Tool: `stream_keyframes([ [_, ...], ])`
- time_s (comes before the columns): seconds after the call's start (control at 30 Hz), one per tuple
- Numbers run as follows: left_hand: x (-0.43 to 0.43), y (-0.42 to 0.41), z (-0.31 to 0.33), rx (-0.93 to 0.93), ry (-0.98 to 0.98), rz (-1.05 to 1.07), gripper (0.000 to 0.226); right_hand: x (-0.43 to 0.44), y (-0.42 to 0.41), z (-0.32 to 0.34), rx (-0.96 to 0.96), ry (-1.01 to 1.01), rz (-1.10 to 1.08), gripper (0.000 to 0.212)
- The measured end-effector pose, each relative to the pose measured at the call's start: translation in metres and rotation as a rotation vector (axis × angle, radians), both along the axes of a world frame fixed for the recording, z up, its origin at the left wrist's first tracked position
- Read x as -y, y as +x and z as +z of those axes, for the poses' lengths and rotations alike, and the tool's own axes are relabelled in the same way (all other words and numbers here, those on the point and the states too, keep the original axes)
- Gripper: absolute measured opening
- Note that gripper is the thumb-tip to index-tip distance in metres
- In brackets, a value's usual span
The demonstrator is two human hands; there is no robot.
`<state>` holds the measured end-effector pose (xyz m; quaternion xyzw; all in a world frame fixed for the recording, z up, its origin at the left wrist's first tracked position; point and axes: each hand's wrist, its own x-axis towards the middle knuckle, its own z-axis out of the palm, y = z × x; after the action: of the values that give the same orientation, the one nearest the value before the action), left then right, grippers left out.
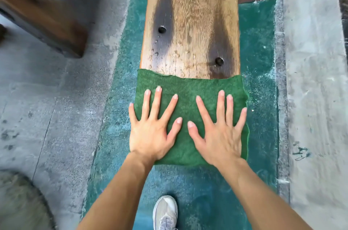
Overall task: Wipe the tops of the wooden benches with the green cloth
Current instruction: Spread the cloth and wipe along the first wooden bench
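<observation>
Green cloth (190,98) on wooden bench (192,22)

The cloth (190,98) lies across the near end of the tabletop (190,22), overhanging its left and right edges. The left hand (152,132) and the right hand (218,133) rest flat on it, side by side. A second bench (37,13) stands on the floor (310,79), well apart to the left. A shoe (165,212) stands on the floor before the near end.
</observation>
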<state>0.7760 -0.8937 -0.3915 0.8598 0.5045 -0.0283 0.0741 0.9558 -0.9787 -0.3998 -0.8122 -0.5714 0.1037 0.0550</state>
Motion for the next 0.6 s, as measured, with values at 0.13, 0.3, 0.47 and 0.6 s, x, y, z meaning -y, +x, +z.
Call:
stream_keyframes([
  [0.13,-0.007,-0.009,0.0,0.012,0.006,0.003,0.068,-0.013,-0.018,0.005,0.019,-0.032,-0.015,0.072],
  [0.3,0.005,-0.005,-0.012,0.013,0.012,-0.002,0.073,-0.001,-0.008,-0.006,0.016,-0.083,-0.016,0.075],
  [0.47,0.012,-0.012,-0.015,0.01,-0.019,0.022,0.075,0.002,-0.016,-0.005,0.025,-0.106,0.012,0.077],
  [0.6,-0.018,0.003,-0.013,0.027,-0.008,0.072,0.075,-0.036,-0.007,-0.002,0.039,-0.097,-0.013,0.076],
])
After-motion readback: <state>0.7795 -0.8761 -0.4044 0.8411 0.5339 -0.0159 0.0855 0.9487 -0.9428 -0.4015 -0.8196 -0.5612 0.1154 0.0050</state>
